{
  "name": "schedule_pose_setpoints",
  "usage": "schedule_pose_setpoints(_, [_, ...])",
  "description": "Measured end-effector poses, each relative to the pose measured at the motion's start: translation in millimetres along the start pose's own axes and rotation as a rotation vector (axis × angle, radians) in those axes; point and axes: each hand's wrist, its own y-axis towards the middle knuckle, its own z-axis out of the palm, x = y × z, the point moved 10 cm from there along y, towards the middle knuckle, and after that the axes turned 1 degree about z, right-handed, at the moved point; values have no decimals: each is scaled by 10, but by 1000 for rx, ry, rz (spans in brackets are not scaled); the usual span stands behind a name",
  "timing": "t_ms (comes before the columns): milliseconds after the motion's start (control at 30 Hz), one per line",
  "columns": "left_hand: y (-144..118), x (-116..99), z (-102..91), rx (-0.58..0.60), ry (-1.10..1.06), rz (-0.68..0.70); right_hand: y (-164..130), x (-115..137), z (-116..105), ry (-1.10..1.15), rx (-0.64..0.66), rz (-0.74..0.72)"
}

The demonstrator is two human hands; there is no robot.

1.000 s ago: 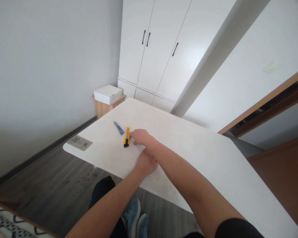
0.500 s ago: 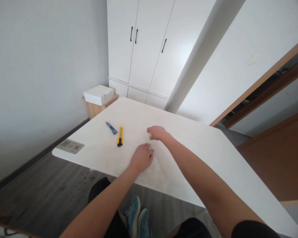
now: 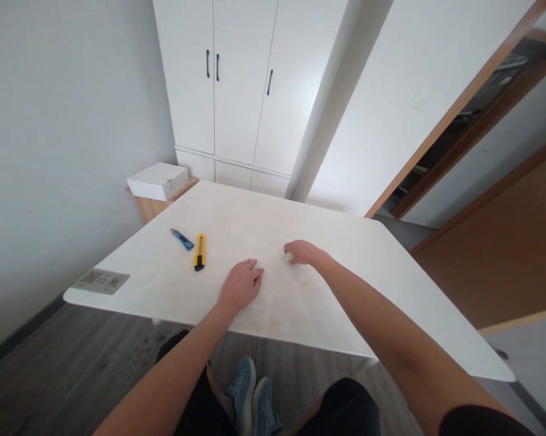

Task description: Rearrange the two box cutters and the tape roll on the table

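Whitish, its long axis unclear, the small object (image 3: 289, 257) is pinched in the right hand (image 3: 302, 252), rightward and slightly beyond the left hand (image 3: 240, 284), which lies palm-down, unclenched, on the tabletop (image 3: 254, 224).

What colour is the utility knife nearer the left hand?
Yellow with a black end; the knife shows best in the head view.

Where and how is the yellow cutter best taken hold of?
Probably pinch the yellow cutter at mid-length by its long edges, from above and the right, where the left hand is: it lies flat and narrow, with the blue cutter close on its left.
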Motion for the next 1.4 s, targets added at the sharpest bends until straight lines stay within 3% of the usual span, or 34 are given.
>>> schedule_pose_setpoints(267, [2,1,8,2,2,13,-6,65,115,-17,-15,-20])
schedule_pose_setpoints(1400, [7,8,-5,-9,-14,8,-64,35,80,16,36,27])
